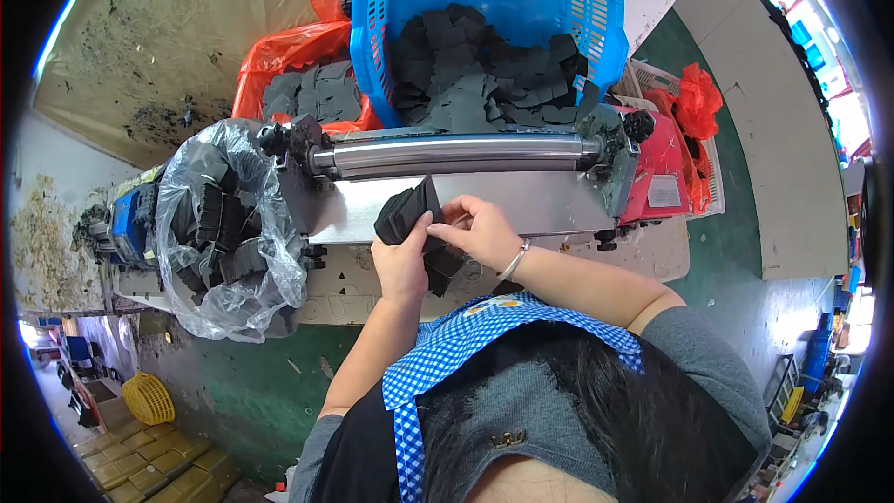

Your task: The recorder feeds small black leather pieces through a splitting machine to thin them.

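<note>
My left hand [402, 265] grips a thick stack of black foam squares [408, 211], held on edge over the flat metal plate [540, 200] of a small roller machine. My right hand [480, 231], with a bracelet at the wrist, pinches the front pieces of that same stack from the right side. Just behind the stack runs the machine's shiny steel roller [456, 155]. More dark pieces hang below my hands at the plate's front edge.
A blue plastic basket [596, 9] full of black foam squares stands behind the roller. A red bag [293, 51] of the same pieces lies at its left. A clear plastic bag [223, 233] with black pieces hangs at the machine's left end. The machine's red housing [661, 163] is at right.
</note>
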Available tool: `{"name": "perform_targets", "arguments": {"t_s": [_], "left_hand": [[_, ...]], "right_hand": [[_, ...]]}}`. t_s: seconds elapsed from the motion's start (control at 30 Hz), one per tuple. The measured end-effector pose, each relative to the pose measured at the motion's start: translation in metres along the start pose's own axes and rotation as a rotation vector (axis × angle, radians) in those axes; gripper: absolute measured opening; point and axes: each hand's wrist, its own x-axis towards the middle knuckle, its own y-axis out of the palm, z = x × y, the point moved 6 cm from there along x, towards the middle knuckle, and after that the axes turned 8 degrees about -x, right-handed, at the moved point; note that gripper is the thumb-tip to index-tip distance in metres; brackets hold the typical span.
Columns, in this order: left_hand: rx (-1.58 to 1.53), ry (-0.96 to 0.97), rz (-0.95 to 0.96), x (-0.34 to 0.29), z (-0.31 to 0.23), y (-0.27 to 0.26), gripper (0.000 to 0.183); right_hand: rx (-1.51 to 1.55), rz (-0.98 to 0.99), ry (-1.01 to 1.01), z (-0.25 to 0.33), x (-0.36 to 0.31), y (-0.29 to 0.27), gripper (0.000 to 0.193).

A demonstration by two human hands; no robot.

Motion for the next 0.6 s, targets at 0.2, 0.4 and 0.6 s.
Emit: {"name": "perform_targets", "arguments": {"t_s": [0.2,0.4,0.6], "left_hand": [[-0.336,-0.323,-0.017,-0.002,0.004,0.002,0.031],[-0.157,-0.04,-0.039,0.005,-0.011,-0.027,0.033],[0.112,0.227,-0.07,0.004,-0.031,-0.036,0.03]], "right_hand": [[0.115,0.126,0.081,0.002,-0.003,0.006,0.026],[0.51,0.086,0.546,-0.027,0.002,0.004,0.031],[0.517,-0.081,0.516,-0.038,0.018,-0.022,0.033]]}}
